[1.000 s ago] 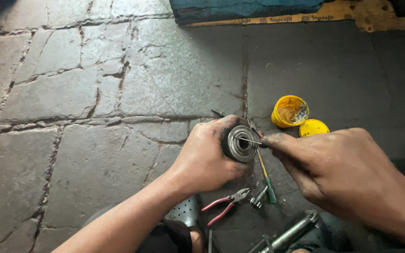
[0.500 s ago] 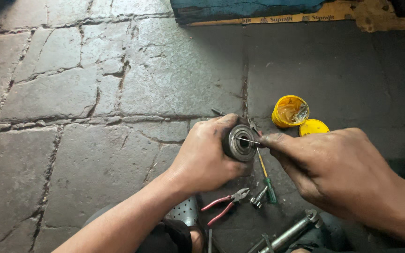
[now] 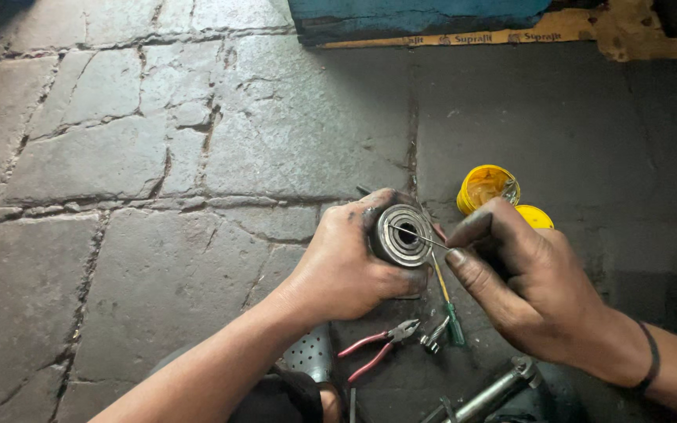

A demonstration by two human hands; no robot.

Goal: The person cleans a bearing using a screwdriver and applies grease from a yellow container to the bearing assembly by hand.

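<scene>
Steel bearing (image 3: 401, 235) gripped in left hand (image 3: 346, 270), held above stone floor (image 3: 158, 157), open face toward camera. Right hand (image 3: 530, 294) pinches a thin metal pick (image 3: 425, 239) — tip at the bearing's inner ring. Below on floor: red-handled pliers (image 3: 374, 348), green-handled screwdriver (image 3: 448, 309). Yellow grease tub (image 3: 486, 186) just behind — lid (image 3: 536, 217) beside it.

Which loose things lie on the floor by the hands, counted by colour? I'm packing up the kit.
Yellow: 2, tub and lid
Red: 1, pliers
Green: 1, screwdriver
Bare metal: 1, shaft
Total: 5
</scene>
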